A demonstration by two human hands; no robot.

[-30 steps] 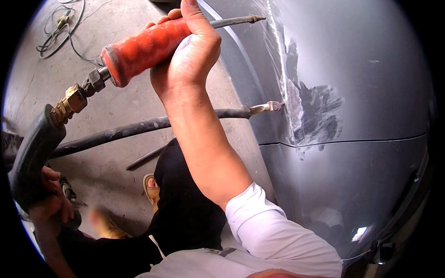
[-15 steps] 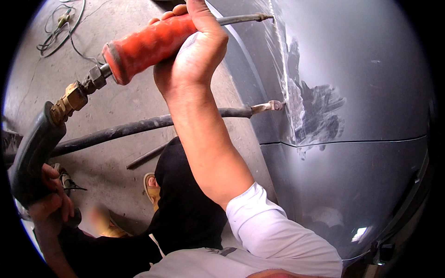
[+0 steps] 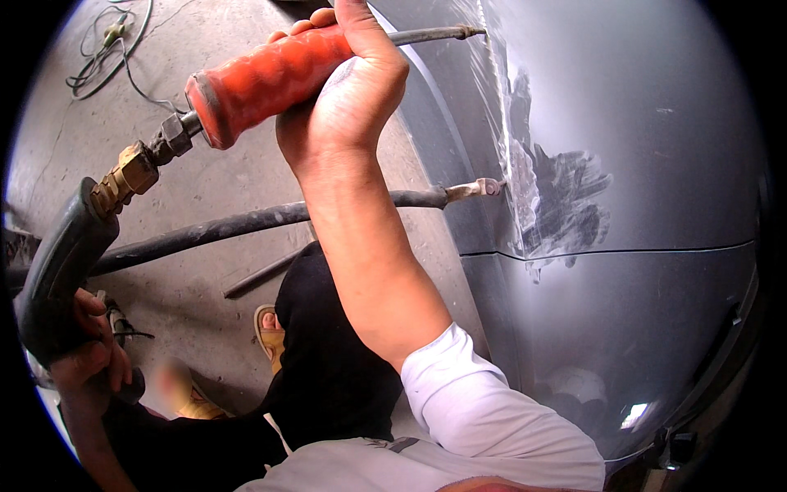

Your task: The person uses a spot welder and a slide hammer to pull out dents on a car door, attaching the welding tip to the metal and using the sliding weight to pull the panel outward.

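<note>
In the head view, a right hand (image 3: 348, 98) is seen raised near the top centre, with the forearm running down to a white sleeve (image 3: 484, 410) at the lower edge. The fingers (image 3: 307, 25) are wrapped tightly round the orange ribbed handle (image 3: 262, 78) of a long tool, with the thumb laid across the near side; no gap is left between hand and grip. From the front of the handle a thin metal rod (image 3: 430, 34) is extended to the right, and its tip is set against the grey car body panel (image 3: 656, 123) near the top of a scuffed, sanded patch (image 3: 561, 201). At the rear of the handle a brass fitting (image 3: 127, 172) is joined to a thick dark hose (image 3: 61, 262), which curves down toward the lower left.

There the left hand (image 3: 86, 361) is shown closed round the lower end of that hose, the fingers curled over it and pressed together.

A second dark hose or bar (image 3: 246, 221) is seen crossing the middle of the picture behind the right forearm, ending in a pale metal tip (image 3: 475, 189) that touches the panel at the left edge of the scuffed patch. A seam line is visible across the panel just below the patch.

Below the arms, dark trousers and a sandalled foot (image 3: 270, 332) are seen on the concrete floor (image 3: 205, 148). A loose coil of cable (image 3: 106, 49) lies on the floor at the upper left, well apart from the hands.
</note>
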